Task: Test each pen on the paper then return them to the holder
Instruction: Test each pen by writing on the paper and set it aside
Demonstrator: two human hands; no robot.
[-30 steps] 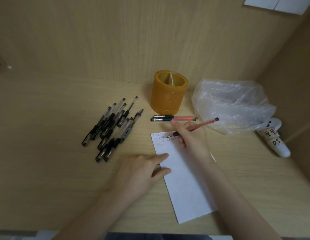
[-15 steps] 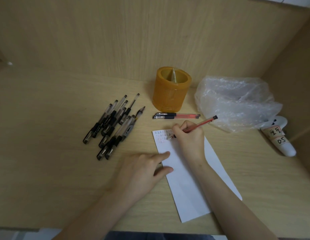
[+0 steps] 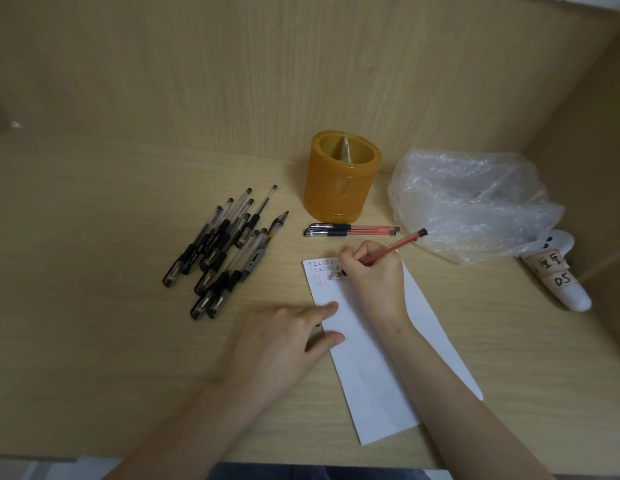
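Pinching a red pen (image 3: 398, 245), R hand (image 3: 374, 271) sets its tip on the paper (image 3: 371, 368), top end. L hand (image 3: 284, 341) lies flat, fingers straight, on the sheet's 9 o'clock edge. At 12 o'clock stands the holder (image 3: 339, 181), w/ two more red pens (image 3: 353, 231) lying between. At 10 o'clock, black pens (image 3: 225, 247) in a pile; bag (image 3: 475, 202) at 2.

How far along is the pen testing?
Several rows of marks top the paper. The right hand is writing with a red pen; the left hand presses on the paper. Two red pens and the black pens lie outside the holder, which looks empty.
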